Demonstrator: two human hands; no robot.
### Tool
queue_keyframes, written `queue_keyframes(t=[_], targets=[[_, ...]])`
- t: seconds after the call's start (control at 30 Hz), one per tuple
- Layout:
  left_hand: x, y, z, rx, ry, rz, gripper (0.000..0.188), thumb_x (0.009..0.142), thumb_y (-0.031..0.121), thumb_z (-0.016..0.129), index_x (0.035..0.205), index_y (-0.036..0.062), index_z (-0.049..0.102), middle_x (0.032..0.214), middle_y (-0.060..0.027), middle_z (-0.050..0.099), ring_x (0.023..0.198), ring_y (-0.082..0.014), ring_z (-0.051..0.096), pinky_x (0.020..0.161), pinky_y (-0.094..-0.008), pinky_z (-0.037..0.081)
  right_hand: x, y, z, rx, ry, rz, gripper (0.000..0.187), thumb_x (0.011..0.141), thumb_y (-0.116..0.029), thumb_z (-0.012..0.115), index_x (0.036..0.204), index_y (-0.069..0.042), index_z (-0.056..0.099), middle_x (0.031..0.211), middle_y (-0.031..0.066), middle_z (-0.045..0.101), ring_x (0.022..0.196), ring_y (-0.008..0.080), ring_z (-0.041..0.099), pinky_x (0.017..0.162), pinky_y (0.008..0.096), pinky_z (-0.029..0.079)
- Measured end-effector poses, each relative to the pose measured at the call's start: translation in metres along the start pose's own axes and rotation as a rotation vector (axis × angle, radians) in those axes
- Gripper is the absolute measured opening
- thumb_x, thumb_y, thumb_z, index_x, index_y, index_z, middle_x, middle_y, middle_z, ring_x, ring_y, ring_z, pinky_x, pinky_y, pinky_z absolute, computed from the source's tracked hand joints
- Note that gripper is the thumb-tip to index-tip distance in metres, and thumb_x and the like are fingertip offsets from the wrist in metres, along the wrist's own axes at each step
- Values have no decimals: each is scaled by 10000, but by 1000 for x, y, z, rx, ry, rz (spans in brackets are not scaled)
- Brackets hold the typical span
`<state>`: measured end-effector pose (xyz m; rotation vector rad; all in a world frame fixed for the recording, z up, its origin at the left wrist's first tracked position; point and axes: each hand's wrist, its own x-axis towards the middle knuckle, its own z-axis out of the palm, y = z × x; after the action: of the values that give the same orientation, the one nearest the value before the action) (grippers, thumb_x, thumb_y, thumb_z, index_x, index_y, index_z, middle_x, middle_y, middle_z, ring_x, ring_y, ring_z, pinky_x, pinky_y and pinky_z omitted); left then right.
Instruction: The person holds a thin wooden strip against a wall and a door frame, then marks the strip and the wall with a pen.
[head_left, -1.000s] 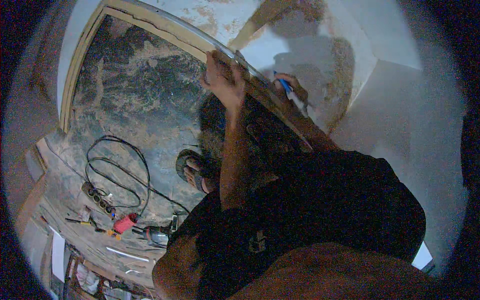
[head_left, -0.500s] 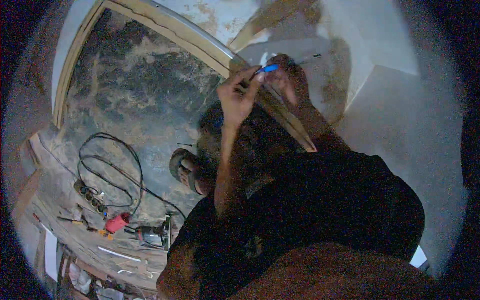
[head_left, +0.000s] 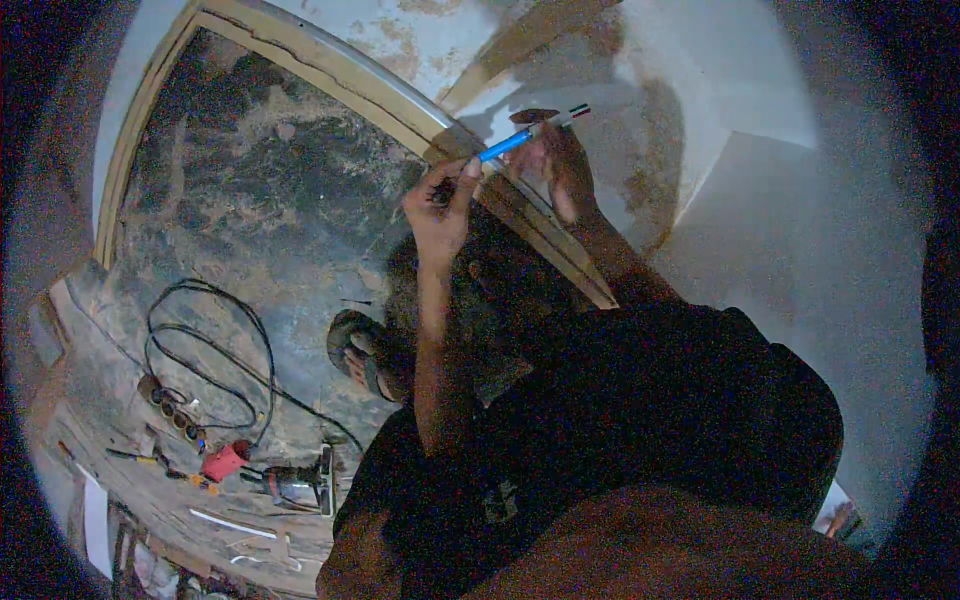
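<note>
My left hand point(head_left: 440, 210) pinches the blue end of a slim blue-and-white pen point(head_left: 505, 147) between thumb and fingers. My right hand point(head_left: 562, 170) is closed around the pen's middle, with its fingers partly in shadow. The white end, with small dark and coloured parts, sticks out past the right hand. Both hands are above a long wooden frame piece point(head_left: 545, 228) with a pale metallic strip along its outer edge.
A black cable point(head_left: 270, 350) loops over the stained floor, near a power strip point(head_left: 172, 412). A red object point(head_left: 226, 460) and a power tool point(head_left: 298, 484) lie at lower left. My sandalled foot point(head_left: 358, 350) stands by the frame; a pale wall point(head_left: 790, 240) rises at right.
Both hands have shifted slightly left in view with the pen. More of its blue body now shows between them, and its white end is clearer. The floor objects appear slightly shifted too.
</note>
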<state>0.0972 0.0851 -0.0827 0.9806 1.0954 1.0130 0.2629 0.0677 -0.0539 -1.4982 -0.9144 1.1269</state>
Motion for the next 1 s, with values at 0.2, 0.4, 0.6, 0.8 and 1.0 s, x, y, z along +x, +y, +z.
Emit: queue_keyframes(t=[0.2,0.4,0.6,0.8,1.0], targets=[[4,-9,-7,-17,-17,-25,199,900,192,710,909,-6,725,787,-29,698,749,-83,595,704,-254,471,-2,-1,-2,341,30,89,538,1009,-492,419,1206,-9,553,840,122,661,728,218,632,684,361,513],[4,0,-6,8,-59,-8,187,902,181,707,941,-1,720,843,-36,707,759,-73,595,684,-257,478,-3,-6,-12,336,99,194,528,1031,-459,388,1211,12,544,865,115,649,781,222,620,695,366,496],[15,-9,-4,531,37,282,442,911,254,650,1277,21,565,1213,-129,627,1098,-280,593,954,-428,443,5,9,-30,36,119,-60,305,972,-300,574,1121,-36,597,896,133,697,757,186,663,700,345,537],[25,-34,7,985,111,408,747,911,468,564,1467,23,337,1544,-153,311,1442,-328,249,1121,-608,143,8,-11,-3,-545,11,-208,260,941,-186,642,1151,-33,624,972,111,705,828,194,689,733,343,551],[36,-41,12,1099,59,344,809,923,525,517,1507,26,263,1577,-132,257,1481,-321,168,1112,-674,49,18,-17,9,-714,-59,-326,211,908,-177,675,1093,-76,684,1009,126,711,866,240,710,774,339,550]])
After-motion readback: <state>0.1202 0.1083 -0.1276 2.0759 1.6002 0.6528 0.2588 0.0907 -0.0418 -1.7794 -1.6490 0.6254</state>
